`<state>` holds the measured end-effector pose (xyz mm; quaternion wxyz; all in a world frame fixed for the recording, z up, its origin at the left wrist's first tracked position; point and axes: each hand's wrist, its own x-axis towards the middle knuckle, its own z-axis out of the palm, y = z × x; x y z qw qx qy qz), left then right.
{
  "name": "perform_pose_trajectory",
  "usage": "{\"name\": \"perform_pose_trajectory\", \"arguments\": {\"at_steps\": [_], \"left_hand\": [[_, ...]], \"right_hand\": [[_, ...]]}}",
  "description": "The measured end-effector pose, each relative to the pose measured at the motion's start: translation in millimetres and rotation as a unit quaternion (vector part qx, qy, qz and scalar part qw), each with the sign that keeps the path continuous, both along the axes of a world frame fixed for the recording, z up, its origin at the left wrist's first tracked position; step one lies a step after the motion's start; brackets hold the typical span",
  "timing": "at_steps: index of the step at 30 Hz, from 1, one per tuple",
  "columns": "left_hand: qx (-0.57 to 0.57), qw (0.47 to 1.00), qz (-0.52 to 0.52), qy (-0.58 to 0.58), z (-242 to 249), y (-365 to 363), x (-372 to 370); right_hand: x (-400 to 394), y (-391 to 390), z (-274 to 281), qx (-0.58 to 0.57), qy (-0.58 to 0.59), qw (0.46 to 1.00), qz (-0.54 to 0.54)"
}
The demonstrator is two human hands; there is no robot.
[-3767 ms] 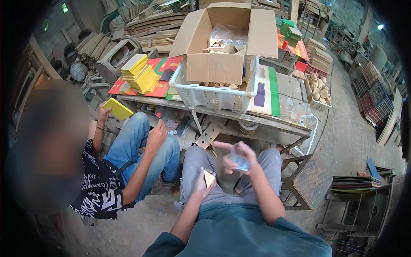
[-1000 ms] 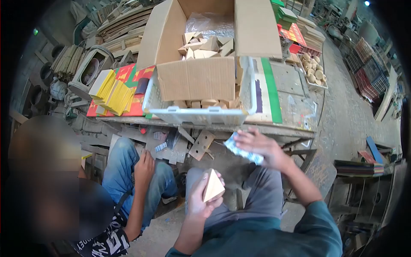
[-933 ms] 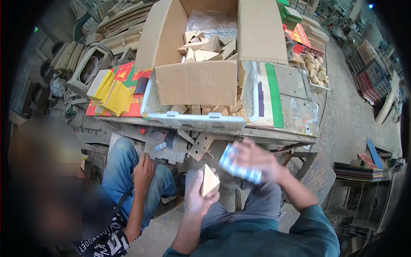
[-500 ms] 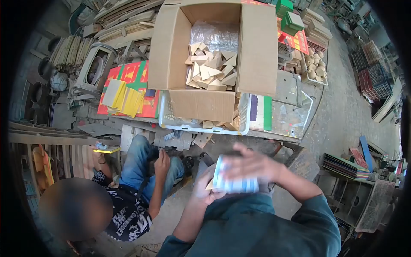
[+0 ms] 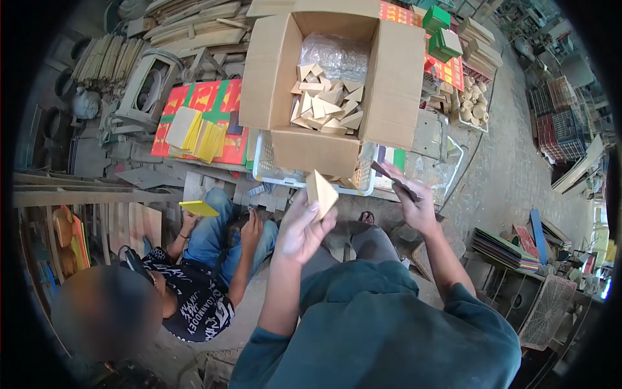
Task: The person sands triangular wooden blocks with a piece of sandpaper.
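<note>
My left hand (image 5: 301, 230) is closed on a pale triangular wooden block (image 5: 322, 193), held up before the basket's front edge. In my right hand (image 5: 418, 209) is a thin dark brown sheet, seemingly sandpaper (image 5: 396, 181), pinched between fingers and thumb and apart from the block. Beyond my hands, a cardboard box (image 5: 311, 150) stands open with many similar wooden blocks (image 5: 327, 107) and clear plastic inside. The box rests over a white plastic basket (image 5: 264, 159), where more wood pieces show below the front flap.
At my left sits another person (image 5: 201, 292) holding a yellow board (image 5: 199, 208). Yellow-edged boards (image 5: 194, 136) lie on a red and green surface. Green blocks (image 5: 444, 43) and a crate of rounded wooden pieces (image 5: 474, 104) are at the right. Stacked coloured boards (image 5: 505, 249) stand further right.
My hands have moved apart and forward from my lap. The wooden block is now raised in my left hand. The blue-and-white striped piece under my blurred right hand no longer shows.
</note>
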<state>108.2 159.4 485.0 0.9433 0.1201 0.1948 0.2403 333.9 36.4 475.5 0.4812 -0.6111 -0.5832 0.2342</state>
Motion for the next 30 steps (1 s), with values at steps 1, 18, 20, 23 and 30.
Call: {"name": "perform_pose_trajectory", "arguments": {"at_steps": [1,18,20,23,30], "left_hand": [[0.05,0.998,-0.006,-0.023,-5.9,12.5,6.1],[0.172,0.964,0.153,0.133,-74.5,53.9,74.4],[0.14,0.962,0.176,0.156,-69.4,71.3,72.6],[0.119,0.953,0.18,0.214,-71.1,108.2,76.2],[0.286,0.901,0.145,0.293,-105.4,175.7,117.8]], "right_hand": [[-8.8,-4.8,-4.6,-0.042,0.09,0.994,-0.04],[-46.7,83.9,-18.6,-0.098,0.296,0.941,-0.13],[-33.5,83.3,-9.2,-0.13,0.302,0.943,-0.049],[-21.6,72.3,-9.6,-0.017,0.28,0.96,0.018],[-22.5,26.7,-69.9,-0.233,0.314,0.914,-0.112]]}}
